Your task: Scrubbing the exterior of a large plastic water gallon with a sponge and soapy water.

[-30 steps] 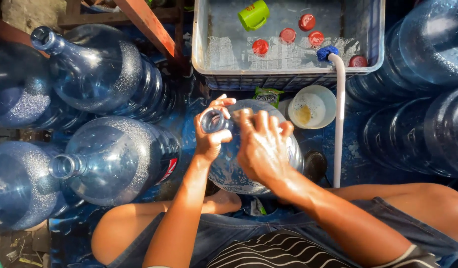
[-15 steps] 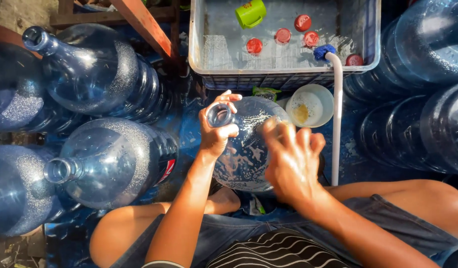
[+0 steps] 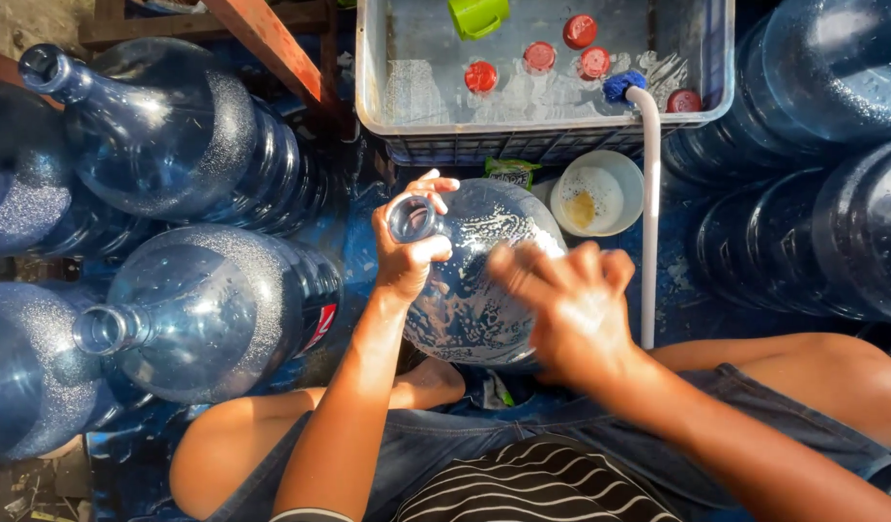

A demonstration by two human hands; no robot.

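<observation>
A large blue-tinted water jug (image 3: 474, 280), soapy on its shoulder, stands between my knees. My left hand (image 3: 407, 242) grips its open neck. My right hand (image 3: 566, 304) is blurred and lies on the jug's right shoulder with fingers spread; whether it holds a cloth or sponge cannot be told. A white hose (image 3: 650, 213) with a blue tip runs down just right of the jug.
Several big blue jugs (image 3: 204, 309) lie at the left and more stand at the right (image 3: 813, 164). A grey tub (image 3: 388, 106) of soapy water with red caps (image 3: 481, 75) and a green cup (image 3: 478, 14) sits ahead. A white bowl (image 3: 596, 193) is beside it.
My right hand has slid from the jug's top down and to the right over its soapy shoulder. My left hand has stayed on the neck.
</observation>
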